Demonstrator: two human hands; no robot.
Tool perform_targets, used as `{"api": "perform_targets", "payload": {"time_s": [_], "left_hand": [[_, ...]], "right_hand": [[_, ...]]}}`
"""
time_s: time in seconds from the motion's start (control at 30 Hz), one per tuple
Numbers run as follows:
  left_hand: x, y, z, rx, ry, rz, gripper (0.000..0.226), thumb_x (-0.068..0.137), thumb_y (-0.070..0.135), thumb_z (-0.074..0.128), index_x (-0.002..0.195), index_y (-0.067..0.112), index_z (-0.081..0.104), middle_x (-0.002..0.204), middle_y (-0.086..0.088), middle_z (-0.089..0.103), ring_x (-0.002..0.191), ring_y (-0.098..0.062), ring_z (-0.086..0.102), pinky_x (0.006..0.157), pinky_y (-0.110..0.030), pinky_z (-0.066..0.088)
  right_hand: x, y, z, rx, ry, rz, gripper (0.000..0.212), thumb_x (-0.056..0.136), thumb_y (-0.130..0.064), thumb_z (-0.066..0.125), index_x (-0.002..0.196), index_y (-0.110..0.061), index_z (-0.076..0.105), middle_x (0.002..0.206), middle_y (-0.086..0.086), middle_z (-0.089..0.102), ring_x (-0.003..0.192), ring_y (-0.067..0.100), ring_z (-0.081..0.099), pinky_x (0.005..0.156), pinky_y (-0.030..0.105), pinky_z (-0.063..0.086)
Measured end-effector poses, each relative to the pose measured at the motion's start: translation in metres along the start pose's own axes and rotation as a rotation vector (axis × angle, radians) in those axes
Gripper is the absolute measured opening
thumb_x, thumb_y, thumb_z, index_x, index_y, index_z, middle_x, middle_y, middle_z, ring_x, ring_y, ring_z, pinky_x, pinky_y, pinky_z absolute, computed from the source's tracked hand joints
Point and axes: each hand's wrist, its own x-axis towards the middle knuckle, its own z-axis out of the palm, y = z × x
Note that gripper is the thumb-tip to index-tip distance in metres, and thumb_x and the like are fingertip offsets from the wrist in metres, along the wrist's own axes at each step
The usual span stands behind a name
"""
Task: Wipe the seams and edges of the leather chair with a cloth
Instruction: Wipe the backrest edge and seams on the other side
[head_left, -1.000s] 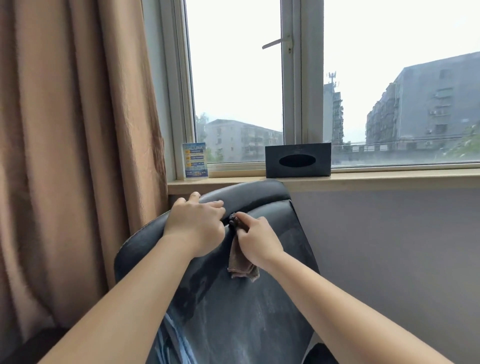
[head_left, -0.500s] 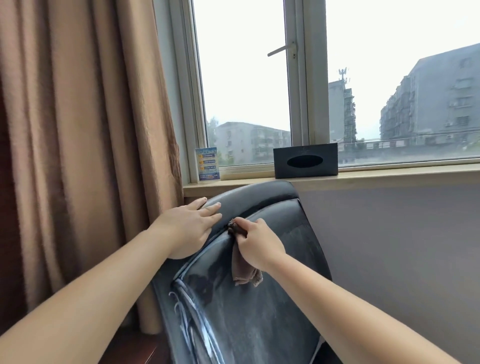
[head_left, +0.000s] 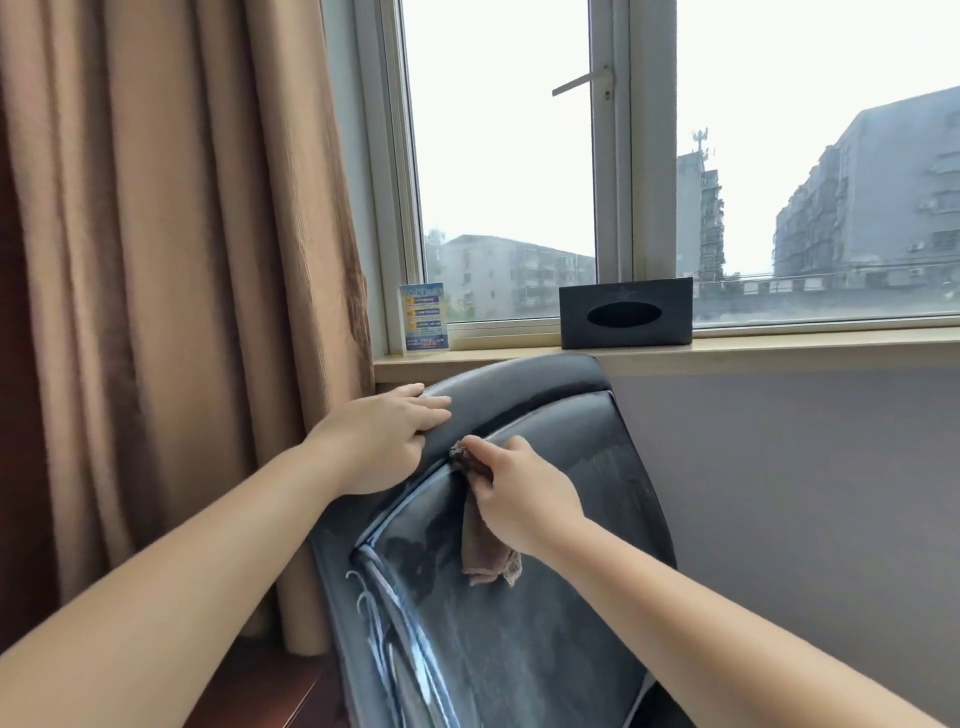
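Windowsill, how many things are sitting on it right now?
2. A small printed card stands at its left end beside the curtain; a black tissue box sits further right, behind the chair's top edge.

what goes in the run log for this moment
step: wiping seam | left hand: flat on leather chair top edge | right hand: pinches cloth against seam

A pale wooden windowsill (head_left: 779, 349) ran along under the window, and two things stood on it: a small blue printed card (head_left: 424, 318) upright at the left end, near the curtain, and a black tissue box (head_left: 626, 313) further right, its oval slot facing the room, well apart from the card.
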Motion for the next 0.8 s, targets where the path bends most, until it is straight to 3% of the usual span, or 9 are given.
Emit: {"api": "perform_targets", "payload": {"time_s": [0.13, 0.27, 0.4, 0.57, 0.8], "left_hand": [[-0.001, -0.006, 0.001, 0.074, -0.125, 0.043, 0.048, 0.105, 0.02, 0.028, 0.151, 0.03, 0.028, 0.158, 0.024, 0.007, 0.148, -0.002, -0.003, 0.119, -0.026, 0.014], [-0.002, -0.014, 0.004, 0.186, -0.16, 0.071, 0.051, 0.106, 0.027, 0.023, 0.155, 0.026, 0.011, 0.16, 0.02, -0.004, 0.147, -0.004, -0.012, 0.12, -0.025, 0.004], [-0.002, -0.01, 0.006, 0.211, -0.127, 0.061, 0.05, 0.106, 0.029, 0.022, 0.155, 0.027, 0.012, 0.16, 0.02, -0.003, 0.147, -0.005, -0.012, 0.12, -0.024, 0.006], [-0.01, -0.01, 0.009, 0.245, -0.108, 0.058, 0.051, 0.105, 0.031, 0.024, 0.154, 0.03, 0.012, 0.16, 0.021, -0.003, 0.147, -0.003, -0.011, 0.12, -0.027, 0.012], [-0.013, -0.013, 0.003, 0.17, -0.118, 0.079, 0.056, 0.101, 0.026, 0.037, 0.153, 0.034, 0.018, 0.157, 0.029, 0.002, 0.146, 0.002, -0.01, 0.119, -0.027, 0.017]], "right_hand": [[0.012, 0.01, -0.004, -0.026, 0.001, 0.09, 0.04, 0.098, -0.03, 0.034, 0.136, -0.044, 0.037, 0.118, 0.005, 0.045, 0.105, 0.029, 0.053, 0.078, 0.034, 0.046], [0.005, 0.003, -0.001, 0.05, -0.029, 0.027, 0.038, 0.099, -0.034, 0.034, 0.136, -0.043, 0.039, 0.115, 0.004, 0.045, 0.102, 0.029, 0.055, 0.078, 0.034, 0.048], [0.001, 0.004, 0.0, -0.022, -0.011, -0.02, 0.039, 0.099, -0.04, 0.033, 0.137, -0.046, 0.035, 0.117, 0.0, 0.047, 0.103, 0.026, 0.056, 0.078, 0.032, 0.046], [0.009, 0.004, 0.003, 0.035, 0.038, 0.063, 0.036, 0.099, -0.038, 0.034, 0.133, -0.045, 0.041, 0.115, 0.002, 0.048, 0.1, 0.028, 0.057, 0.076, 0.032, 0.046], [0.003, 0.006, 0.005, -0.009, 0.056, -0.03, 0.036, 0.099, -0.035, 0.034, 0.134, -0.045, 0.04, 0.116, -0.002, 0.046, 0.103, 0.024, 0.054, 0.075, 0.03, 0.044]]}}
